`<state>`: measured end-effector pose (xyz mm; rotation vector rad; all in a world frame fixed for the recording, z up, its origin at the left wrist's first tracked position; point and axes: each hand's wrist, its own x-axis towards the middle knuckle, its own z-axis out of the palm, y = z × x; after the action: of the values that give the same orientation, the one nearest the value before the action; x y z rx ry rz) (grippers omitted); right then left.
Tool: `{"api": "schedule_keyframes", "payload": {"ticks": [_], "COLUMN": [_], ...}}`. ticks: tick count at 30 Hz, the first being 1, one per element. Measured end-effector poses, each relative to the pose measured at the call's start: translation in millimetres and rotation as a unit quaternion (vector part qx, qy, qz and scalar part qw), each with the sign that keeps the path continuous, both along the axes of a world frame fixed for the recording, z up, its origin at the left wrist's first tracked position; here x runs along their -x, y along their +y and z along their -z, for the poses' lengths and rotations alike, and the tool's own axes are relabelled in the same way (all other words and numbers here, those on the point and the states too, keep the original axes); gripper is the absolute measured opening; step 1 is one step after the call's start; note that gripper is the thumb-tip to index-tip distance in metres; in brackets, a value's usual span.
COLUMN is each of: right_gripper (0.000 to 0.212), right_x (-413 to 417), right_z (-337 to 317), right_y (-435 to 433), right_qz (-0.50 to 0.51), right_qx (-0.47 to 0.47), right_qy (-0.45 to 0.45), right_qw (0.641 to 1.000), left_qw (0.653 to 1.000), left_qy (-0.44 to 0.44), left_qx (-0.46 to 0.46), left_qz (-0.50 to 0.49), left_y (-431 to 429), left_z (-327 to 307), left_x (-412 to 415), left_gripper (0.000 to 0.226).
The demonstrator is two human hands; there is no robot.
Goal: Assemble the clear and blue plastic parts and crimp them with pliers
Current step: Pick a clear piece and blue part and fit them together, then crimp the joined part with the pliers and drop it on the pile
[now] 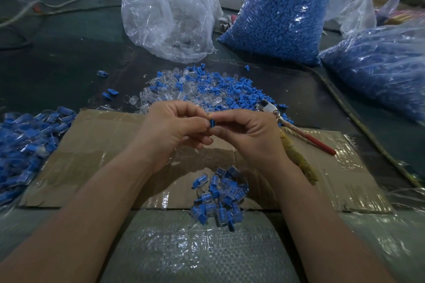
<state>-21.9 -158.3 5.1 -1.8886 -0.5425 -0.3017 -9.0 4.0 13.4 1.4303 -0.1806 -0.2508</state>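
Crowding the counter (69,57), the loose heap of clear and blue parts (195,89) lies just behind the hands, so a dropped piece would likely vanish into it. Pliers (308,139) lie untouched beside the right wrist, liable to be knocked. Left hand (174,126) and right hand (248,131) both pinch a blue part (211,123) between them; a skewed fit would probably crimp badly.

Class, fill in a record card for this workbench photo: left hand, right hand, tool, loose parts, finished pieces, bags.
left hand: pinches blue part
right hand: pinches the same blue part
pliers: unheld, handles on cardboard, right of the hands
loose parts: mixed clear and blue pile beyond the hands
assembled pieces: small pile between the forearms; larger pile at left
bags: clear bag; blue-filled bag; second blue-filled bag
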Motion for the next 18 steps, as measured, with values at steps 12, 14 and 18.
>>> {"api": "schedule_keyframes", "payload": {"ticks": [12,14,18], "right_gripper": [0.036,0.036,0.034], "right_x": [-1.0,-1.0,1.3], "right_z": [1.4,1.0,-2.5], "right_y": [-1.8,-1.5,-1.8], "right_qz": [0.008,0.01,0.013], "right_qx": [0.018,0.021,0.039], "right_qy": [-0.018,-0.019,-0.008], "right_qw": [1.0,1.0,0.999], "left_qw": [1.0,1.0,0.999], "left_qy": [0.022,0.023,0.026], "left_qx": [0.016,0.017,0.027], "left_qz": [-0.002,-0.002,-0.005], "left_y": [-1.4,-1.8,-1.7], "left_z": [-0.4,-0.1,1.4], "left_x": [-0.8,-1.0,-1.2], "left_gripper": [0.017,0.017,0.015]}}
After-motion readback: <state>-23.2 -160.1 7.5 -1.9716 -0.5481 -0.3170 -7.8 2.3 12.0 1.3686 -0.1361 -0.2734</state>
